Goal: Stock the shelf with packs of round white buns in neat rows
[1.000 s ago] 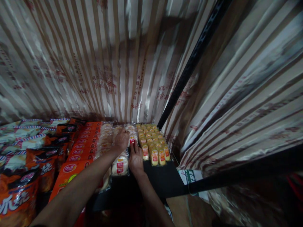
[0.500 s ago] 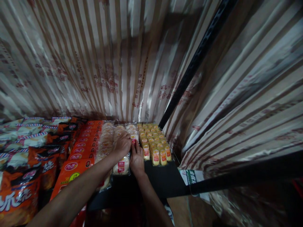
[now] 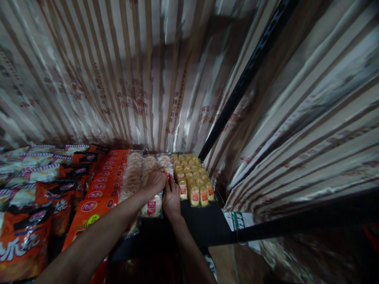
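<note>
My left hand (image 3: 155,181) reaches over a column of clear packs of pale round pastries, its fingers closed on a clear pastry pack with a red label (image 3: 168,176). Close beside it, my right hand (image 3: 171,200) has its fingertips on the near end of that same pack. The two hands almost touch and cover much of it. Under my left wrist lies another pastry pack (image 3: 151,207) with a red-and-white label. To the right of my right hand stand rows of small yellow wrapped cakes (image 3: 194,195).
Orange packets (image 3: 99,187) overlap in a column on the left, beside orange-and-black snack bags (image 3: 25,240) and white bags (image 3: 44,173). A black post (image 3: 233,102) slants up from the shelf's back right corner. Striped curtain (image 3: 142,79) hangs behind the black shelf (image 3: 204,225).
My left hand has shifted slightly to the right and closer to my right hand, over the red label. My right hand has barely moved.
</note>
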